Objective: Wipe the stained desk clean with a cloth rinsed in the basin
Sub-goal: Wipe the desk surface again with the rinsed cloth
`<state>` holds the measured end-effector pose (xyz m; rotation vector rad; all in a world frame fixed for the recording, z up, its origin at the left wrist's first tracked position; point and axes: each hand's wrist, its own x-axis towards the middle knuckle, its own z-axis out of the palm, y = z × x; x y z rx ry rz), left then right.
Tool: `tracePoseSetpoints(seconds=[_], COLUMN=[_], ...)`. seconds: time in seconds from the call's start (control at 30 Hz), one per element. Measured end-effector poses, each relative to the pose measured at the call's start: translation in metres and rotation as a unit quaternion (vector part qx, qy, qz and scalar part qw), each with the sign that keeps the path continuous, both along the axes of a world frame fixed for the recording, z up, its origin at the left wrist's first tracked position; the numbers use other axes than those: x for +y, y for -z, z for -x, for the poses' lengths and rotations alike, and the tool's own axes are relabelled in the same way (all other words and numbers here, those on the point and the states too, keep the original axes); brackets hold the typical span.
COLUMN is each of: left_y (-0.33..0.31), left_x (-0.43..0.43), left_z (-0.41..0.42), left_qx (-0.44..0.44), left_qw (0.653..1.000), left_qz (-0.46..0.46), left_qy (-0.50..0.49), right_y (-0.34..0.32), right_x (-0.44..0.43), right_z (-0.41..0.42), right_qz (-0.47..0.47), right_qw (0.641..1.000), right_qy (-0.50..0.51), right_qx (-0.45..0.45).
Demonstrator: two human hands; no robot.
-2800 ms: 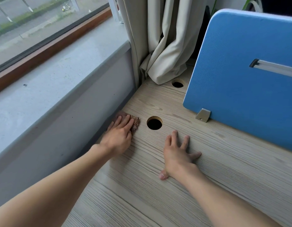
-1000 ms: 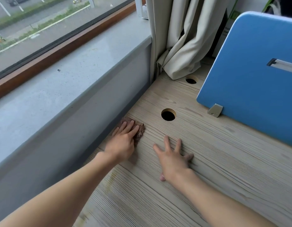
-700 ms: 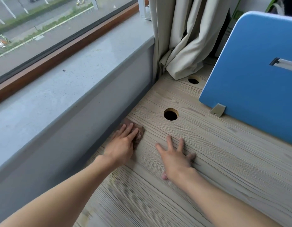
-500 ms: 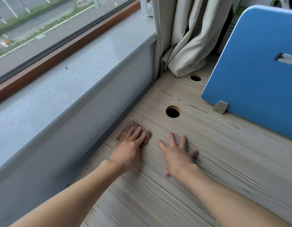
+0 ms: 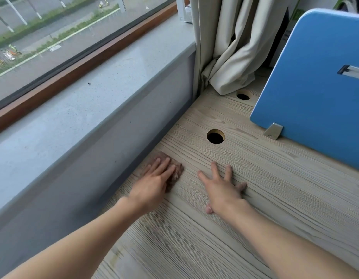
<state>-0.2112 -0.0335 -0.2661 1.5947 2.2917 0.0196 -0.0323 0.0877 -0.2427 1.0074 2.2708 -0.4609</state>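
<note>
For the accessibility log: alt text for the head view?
A person's left hand presses a brown cloth on a wooden desk beside a window ledge; the right hand rests flat, fingers spread. Beyond are two round holes, a blue divider and a curtain.

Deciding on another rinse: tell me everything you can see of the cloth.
The cloth is a small brownish rag with a nubby, towel-like surface, lying flat on the wood-grain desk, close to the grey wall panel under the windowsill and short of the nearer round cable hole. The left hand presses on it with straight fingers, covering most of it; only its far and right edges show. How wet or dirty it is cannot be told.
</note>
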Motion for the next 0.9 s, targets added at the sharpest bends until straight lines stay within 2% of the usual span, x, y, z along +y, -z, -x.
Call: tracePoseSetpoints(seconds=[0.1, 0.17, 0.3, 0.47, 0.53, 0.67, 0.8, 0.9], left_y=[-0.001, -0.002, -0.005, -0.005, -0.006, -0.007, -0.009, -0.011], left_x=[0.009, 0.007, -0.013, 0.001, 0.0, -0.024, -0.014, -0.01], left_z=[0.006, -0.007, -0.027, -0.002, -0.008, -0.023, -0.002, -0.003], left_qx=[0.003, 0.0, -0.017, -0.023, -0.027, -0.025, -0.02, -0.031], left_qw=[0.998, 0.998, 0.999, 0.997, 0.997, 1.0, 0.998, 0.996], left_qz=[-0.003, -0.002, 0.016, -0.001, 0.0, 0.005, 0.015, 0.014], left_qy=[-0.07, -0.063, 0.024, -0.073, -0.073, -0.004, -0.063, -0.084], right_y=[0.0, -0.001, -0.002, 0.0, 0.0, -0.001, -0.004, -0.01], right_x=[0.0, 0.0, 0.0, 0.0, 0.0, 0.0, -0.001, -0.017], right_z=[0.0, 0.0, 0.0, -0.001, -0.001, 0.0, -0.005, -0.006], right_qz=[0.001, 0.003, 0.001, 0.0, -0.001, -0.003, -0.016, -0.036], right_qw=[1.0, 1.0, 1.0, 1.0, 1.0, 1.0, 1.0, 0.996], right_qy=[0.003, 0.003, 0.002, 0.0, 0.0, -0.004, -0.013, -0.08], right_qx=[0.001, 0.002, 0.007, 0.005, 0.001, 0.005, 0.005, 0.026])
